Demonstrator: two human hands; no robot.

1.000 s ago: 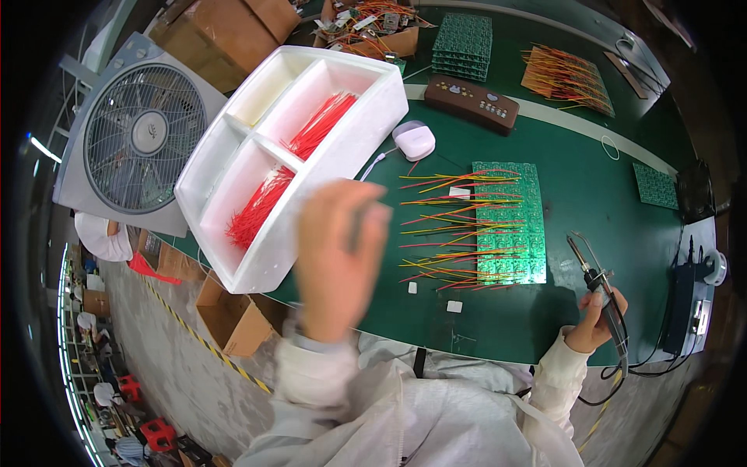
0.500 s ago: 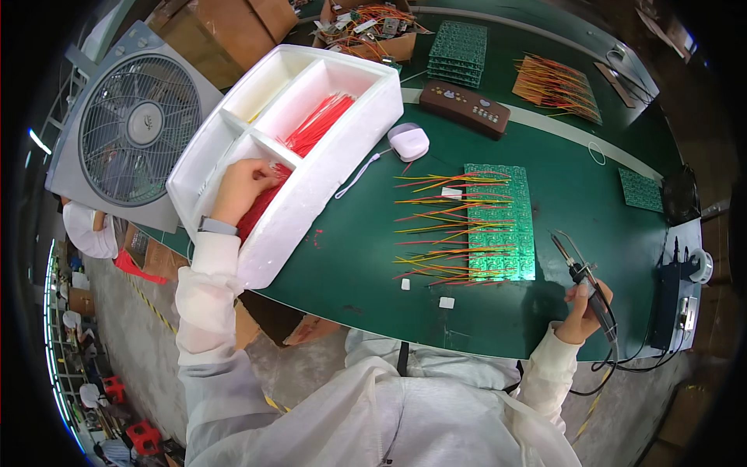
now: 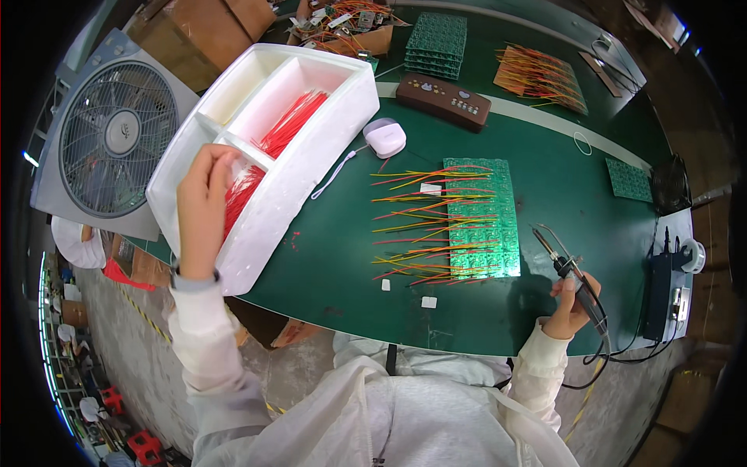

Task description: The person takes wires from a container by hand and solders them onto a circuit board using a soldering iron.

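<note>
My left hand [image 3: 204, 191] is over the near compartment of a white foam box [image 3: 331, 132], its thumb and fingers pinched together. Anything between the fingertips is too small to make out. Red wires [image 3: 246, 191] lie in that compartment beside the fingers, and more red wires [image 3: 296, 121] fill the one behind. My right hand [image 3: 572, 303] grips a soldering iron [image 3: 577, 282], its tip pointing up and left. Left of the iron lies a green circuit board panel [image 3: 498, 233], with red and yellow wires [image 3: 412, 226] laid across it in rows, their ends sticking out leftward.
Behind the panel are a brown case [image 3: 443, 101], a lilac earbud case [image 3: 385, 140] and stacked green boards [image 3: 436, 43]. A black soldering station [image 3: 658, 284] with cables stands right. A grey fan [image 3: 120, 136] is left of the box. Small white pieces [image 3: 429, 302] lie near the front edge.
My left hand has lifted up from the red wires in the near compartment, fingers still pinched. My right hand keeps hold of the soldering iron. The whole view has shifted slightly.
</note>
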